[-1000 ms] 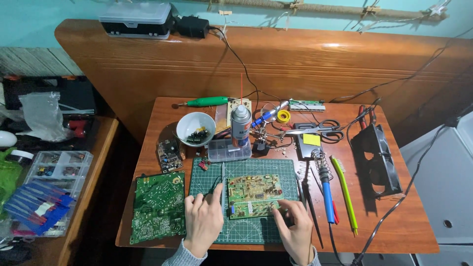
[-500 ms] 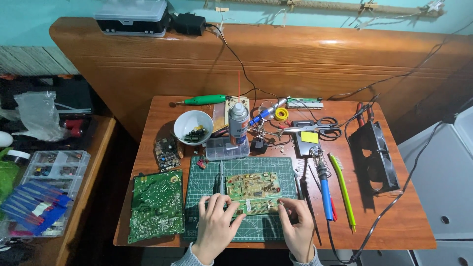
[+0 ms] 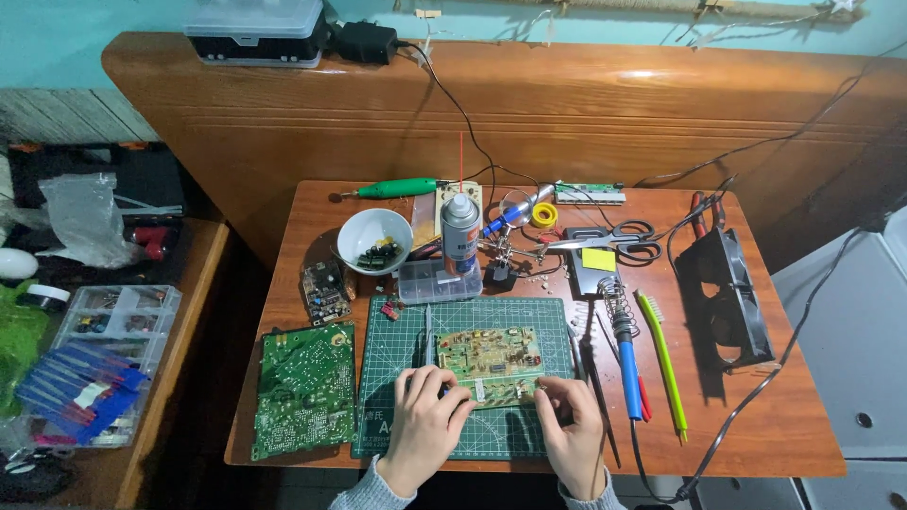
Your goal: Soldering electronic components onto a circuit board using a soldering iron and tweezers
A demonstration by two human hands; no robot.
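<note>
A tan circuit board [image 3: 489, 363] lies on a green cutting mat [image 3: 397, 351] at the table's front. My left hand [image 3: 426, 425] rests on the mat with its fingertips on the board's near left corner; a dark thin tool [image 3: 427, 332] sticks up from beside it. My right hand [image 3: 570, 436] touches the board's near right edge. Whether either hand actually grips the board is unclear.
A larger green circuit board [image 3: 304, 389] lies left of the mat. Behind are a white bowl [image 3: 374, 239], a spray can [image 3: 460, 232], a clear parts box [image 3: 437, 280], scissors [image 3: 619, 241], a soldering iron [image 3: 625, 345], a green brush [image 3: 663, 361] and a black fan [image 3: 729, 297]. A side table [image 3: 142, 397] stands left.
Both hands have come closer together onto the tan board's near edge. The left hand slid right from the mat's left part; the view has tilted slightly.
</note>
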